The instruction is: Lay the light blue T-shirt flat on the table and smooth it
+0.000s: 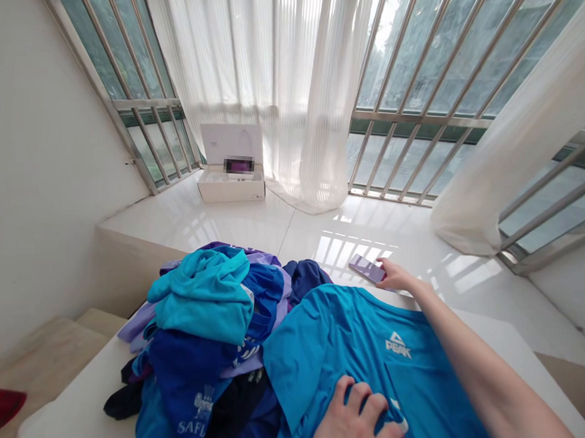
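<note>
One phone in right grip

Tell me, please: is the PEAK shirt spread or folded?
Spread: the PEAK shirt lies laid out, chest logo, neckline and one sleeve visible.

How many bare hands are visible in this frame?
2: the left hand, spread on the blue shirt; the right hand, at the right end of the phone.
</note>
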### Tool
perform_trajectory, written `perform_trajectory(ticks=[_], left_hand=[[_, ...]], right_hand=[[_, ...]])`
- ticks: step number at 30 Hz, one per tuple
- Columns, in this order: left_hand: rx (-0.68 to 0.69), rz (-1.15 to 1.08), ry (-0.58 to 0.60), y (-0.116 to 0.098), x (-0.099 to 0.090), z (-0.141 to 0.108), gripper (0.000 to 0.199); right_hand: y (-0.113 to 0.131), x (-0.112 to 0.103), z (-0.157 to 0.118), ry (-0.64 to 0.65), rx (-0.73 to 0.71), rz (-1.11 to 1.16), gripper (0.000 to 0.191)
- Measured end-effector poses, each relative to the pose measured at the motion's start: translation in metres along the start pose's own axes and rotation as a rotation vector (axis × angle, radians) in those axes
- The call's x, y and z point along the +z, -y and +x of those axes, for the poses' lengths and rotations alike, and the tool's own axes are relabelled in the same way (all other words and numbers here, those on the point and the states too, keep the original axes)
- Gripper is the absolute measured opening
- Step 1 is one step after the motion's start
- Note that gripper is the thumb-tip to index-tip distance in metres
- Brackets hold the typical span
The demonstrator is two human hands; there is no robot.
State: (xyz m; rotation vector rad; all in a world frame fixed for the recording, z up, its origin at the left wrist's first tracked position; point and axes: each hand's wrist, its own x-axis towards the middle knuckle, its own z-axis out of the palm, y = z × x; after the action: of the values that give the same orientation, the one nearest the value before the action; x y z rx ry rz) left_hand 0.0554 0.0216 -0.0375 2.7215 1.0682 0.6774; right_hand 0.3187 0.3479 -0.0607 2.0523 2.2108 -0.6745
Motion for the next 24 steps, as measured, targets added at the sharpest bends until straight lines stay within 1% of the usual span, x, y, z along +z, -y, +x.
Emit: perform_trajectory(ticks=[1, 3, 4, 8, 10, 15, 19, 24], left_hand=[[-0.002, 0.000, -0.004, 0.000, 0.001, 0.000, 0.062], [-0.002, -0.003, -0.011, 0.001, 0.004, -0.001, 0.063], [0.003, -0.004, -0.014, 0.002, 0.006, -0.001, 0.063], [0.012, 0.011, -0.027, 0.003, 0.012, -0.002, 0.064], [0.015, 0.021, -0.035, 0.003, 0.014, -0.003, 0.064], [0.030, 0.040, -0.060, 0.003, 0.017, -0.003, 0.063], [0.033, 0.083, -0.053, 0.003, 0.017, -0.002, 0.062], [0.020, 0.134, -0.050, 0.003, 0.018, 0.000, 0.037]], right_hand=[[0.001, 0.000, -0.001, 0.021, -0.044, -0.002, 0.047], [0.003, -0.001, -0.002, 0.057, -0.125, -0.012, 0.046], [0.004, -0.001, -0.003, 0.070, -0.163, -0.018, 0.050], [0.004, -0.003, -0.010, 0.083, -0.276, -0.036, 0.078], [0.003, -0.004, -0.014, 0.078, -0.305, -0.040, 0.081], [0.002, -0.008, -0.019, 0.078, -0.333, -0.040, 0.080], [0.006, -0.009, -0.021, 0.071, -0.318, -0.023, 0.082], [0.007, -0.009, -0.022, 0.038, -0.246, 0.038, 0.085]])
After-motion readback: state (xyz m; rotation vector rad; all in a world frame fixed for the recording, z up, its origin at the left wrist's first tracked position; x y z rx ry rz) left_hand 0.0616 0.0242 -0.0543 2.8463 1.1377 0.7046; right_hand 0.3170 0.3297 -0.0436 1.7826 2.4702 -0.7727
